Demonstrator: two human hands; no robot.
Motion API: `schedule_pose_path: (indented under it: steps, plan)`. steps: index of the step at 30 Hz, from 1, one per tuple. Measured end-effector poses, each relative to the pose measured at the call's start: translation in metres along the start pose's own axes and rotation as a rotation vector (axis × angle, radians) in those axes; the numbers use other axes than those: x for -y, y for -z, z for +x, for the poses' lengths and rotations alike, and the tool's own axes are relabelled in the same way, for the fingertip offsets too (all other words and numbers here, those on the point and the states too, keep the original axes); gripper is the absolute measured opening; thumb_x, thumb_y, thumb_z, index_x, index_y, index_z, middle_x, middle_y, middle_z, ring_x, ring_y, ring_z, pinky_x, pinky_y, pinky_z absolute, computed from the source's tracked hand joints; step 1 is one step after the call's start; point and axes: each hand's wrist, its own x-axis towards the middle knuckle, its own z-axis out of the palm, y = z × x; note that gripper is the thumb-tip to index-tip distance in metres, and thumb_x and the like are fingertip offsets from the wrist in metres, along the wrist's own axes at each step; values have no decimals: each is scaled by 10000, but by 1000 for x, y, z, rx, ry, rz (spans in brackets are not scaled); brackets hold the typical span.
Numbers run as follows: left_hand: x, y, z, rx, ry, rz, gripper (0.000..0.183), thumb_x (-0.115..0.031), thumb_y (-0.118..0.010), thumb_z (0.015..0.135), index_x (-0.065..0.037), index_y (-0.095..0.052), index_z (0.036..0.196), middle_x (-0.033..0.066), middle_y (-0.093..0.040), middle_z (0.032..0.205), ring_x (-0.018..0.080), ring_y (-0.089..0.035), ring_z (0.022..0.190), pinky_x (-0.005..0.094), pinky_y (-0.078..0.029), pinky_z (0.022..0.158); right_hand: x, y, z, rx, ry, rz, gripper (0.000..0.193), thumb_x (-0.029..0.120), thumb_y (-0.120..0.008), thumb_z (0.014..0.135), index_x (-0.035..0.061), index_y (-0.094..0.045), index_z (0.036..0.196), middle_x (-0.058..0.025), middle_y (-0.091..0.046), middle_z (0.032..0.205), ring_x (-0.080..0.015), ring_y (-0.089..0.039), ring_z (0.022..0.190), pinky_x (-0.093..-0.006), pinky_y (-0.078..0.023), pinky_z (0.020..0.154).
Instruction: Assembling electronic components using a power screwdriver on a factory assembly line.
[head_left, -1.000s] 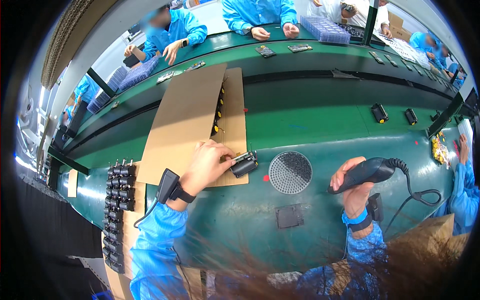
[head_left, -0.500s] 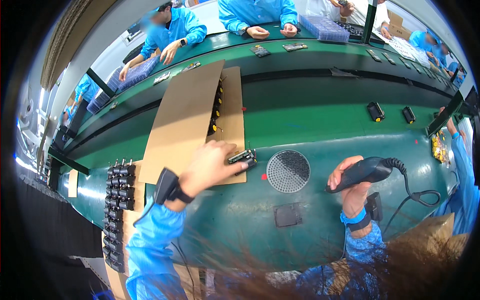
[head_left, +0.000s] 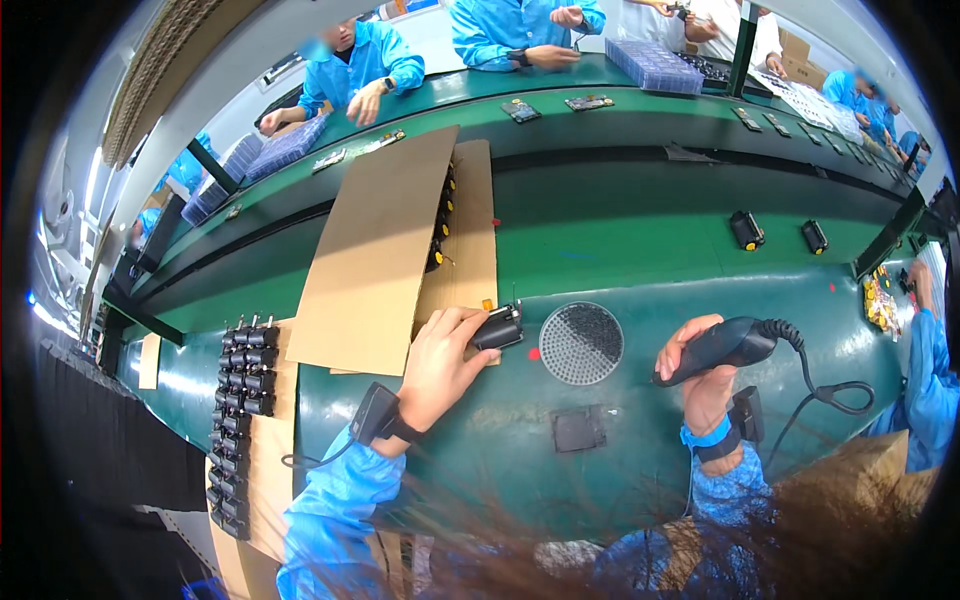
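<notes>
My left hand (head_left: 438, 362), wearing a black strapped wrist device, grips a small black electronic unit (head_left: 498, 329) by its left end. The unit has a thin antenna-like wire and an orange tab, and its rounded black casing faces up. It is at the near right corner of a cardboard sheet (head_left: 377, 240). My right hand (head_left: 700, 375) is closed around a black handheld device (head_left: 718, 350) with a coiled cord, shaped like a barcode scanner. Between the hands lies a round grey perforated disc (head_left: 581, 343), half dark. A dark square plate (head_left: 578, 430) lies nearer me.
Rows of similar black units (head_left: 240, 390) stand on cardboard at the left; others show under the cardboard sheet. Two units (head_left: 747, 230) are at the far right, near a post (head_left: 890, 235). Circuit boards (head_left: 520, 110) line the far strip. Co-workers in blue sit beyond; another is at the right.
My left hand has shifted from over the unit to its near left side. The unit has turned, its circuit board no longer showing and its black casing up. My right hand stays put.
</notes>
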Motion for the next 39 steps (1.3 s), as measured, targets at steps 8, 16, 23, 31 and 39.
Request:
schedule_pose_path:
  steps: [8, 16, 23, 31, 39]
  plan:
    - [8, -5, -3, -1, 19, -68, 535, -196, -829, 788, -15, -646, 1258, 128, -647, 1208, 341, -625, 1117, 419, -507, 970, -8, 3, 2, 11, 27, 35, 865, 810, -665, 782, 25, -511, 1110, -66, -576, 767, -168, -587, 674, -321, -505, 638]
    - [5, -1, 5, 56, 50, -81, 562, -204, -829, 773, -19, -638, 1268, 132, -644, 1180, 340, -628, 1094, 430, -514, 949, -8, 2, 2, -18, 50, 30, 840, 766, -702, 790, 18, -549, 1140, -79, -600, 790, -172, -604, 681, -323, -519, 639]
    - [13, 13, 23, 106, 63, 249, 616, -228, -832, 754, -25, -636, 1302, 147, -627, 1274, 356, -563, 1199, 465, -457, 1036, -5, 4, 6, -38, 47, 39, 817, 755, -705, 800, 21, -554, 1126, -75, -609, 792, -168, -608, 692, -320, -521, 640]
    - [-88, -36, 141, 90, -415, 65, 692, -282, -759, 839, -25, -504, 1429, 151, -515, 1438, 349, -454, 1366, 488, -375, 1099, -4, 10, 5, -80, 22, 114, 833, 680, -799, 759, -6, -630, 1200, -78, -656, 997, -185, -643, 896, -338, -527, 811]
    - [-185, -195, 300, 2, -823, -24, 676, 43, -628, 784, -151, -533, 1424, 87, -455, 1534, 319, -367, 1478, 558, -398, 1120, -7, 22, 11, 8, 130, 56, 708, 572, -830, 801, 3, -651, 1182, -83, -620, 1153, -174, -614, 998, -352, -515, 907]
